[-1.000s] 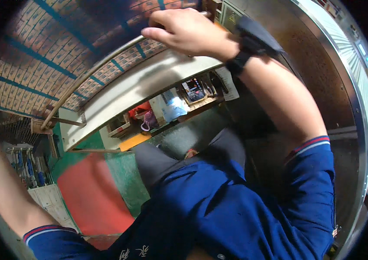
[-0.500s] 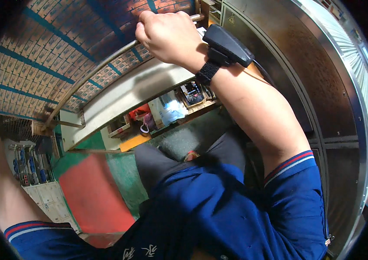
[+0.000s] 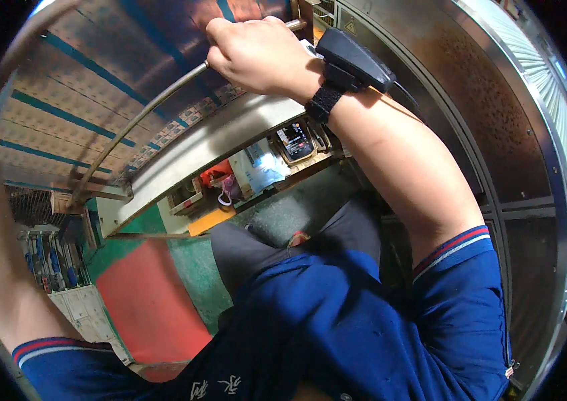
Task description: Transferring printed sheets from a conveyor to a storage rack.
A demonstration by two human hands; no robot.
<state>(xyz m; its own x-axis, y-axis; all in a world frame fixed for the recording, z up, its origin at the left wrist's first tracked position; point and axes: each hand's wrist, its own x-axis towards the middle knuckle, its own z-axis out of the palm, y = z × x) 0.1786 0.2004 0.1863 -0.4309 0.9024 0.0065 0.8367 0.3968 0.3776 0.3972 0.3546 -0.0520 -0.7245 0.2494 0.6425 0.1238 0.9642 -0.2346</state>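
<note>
My right hand (image 3: 260,57) is closed around a thin metal bar (image 3: 143,112), which comes out on both sides of the fist. A black device on a strap (image 3: 353,61) sits on the right wrist. Beyond the bar spreads a copper-coloured panel (image 3: 76,110) with blue-green stripes and a repeating small pattern. My left arm reaches up along the left rim, with a dark band at its wrist. The left hand (image 3: 13,70) is dim and cut by the picture's edge near the panel's far left, so its fingers cannot be made out.
A pale ledge (image 3: 183,157) runs below the bar. Under it a shelf holds a phone-like screen (image 3: 295,141), a clear plastic bag (image 3: 260,167) and purple-handled scissors (image 3: 228,190). Metal cabinet doors (image 3: 460,100) stand close on the right. Red and green flooring (image 3: 150,301) lies at lower left.
The panel's visible surface has changed: a larger, blurrier pattern covers most of it, with the finer one left beside the bar. My left hand has come into view at upper left. The right hand keeps its grip.
</note>
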